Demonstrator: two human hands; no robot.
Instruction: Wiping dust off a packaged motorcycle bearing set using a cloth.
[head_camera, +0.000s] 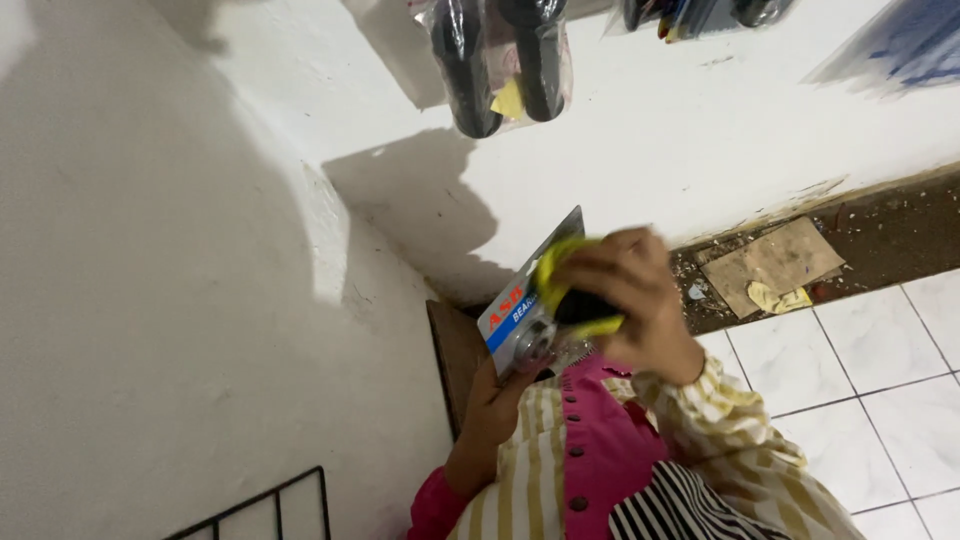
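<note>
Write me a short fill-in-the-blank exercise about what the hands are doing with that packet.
1. The left hand holds a blister card with a ____ bearing sealed in it.
2. The right hand presses a ____ cloth against the card.
3. The floor is laid with white ____.

Missing words: metal; yellow; tiles

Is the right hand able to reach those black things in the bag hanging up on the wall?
Probably yes, with a stretch. The right hand holds a yellow-black item against the carded pack, so it is busy, but nothing lies between it and the hanging bag.
</note>
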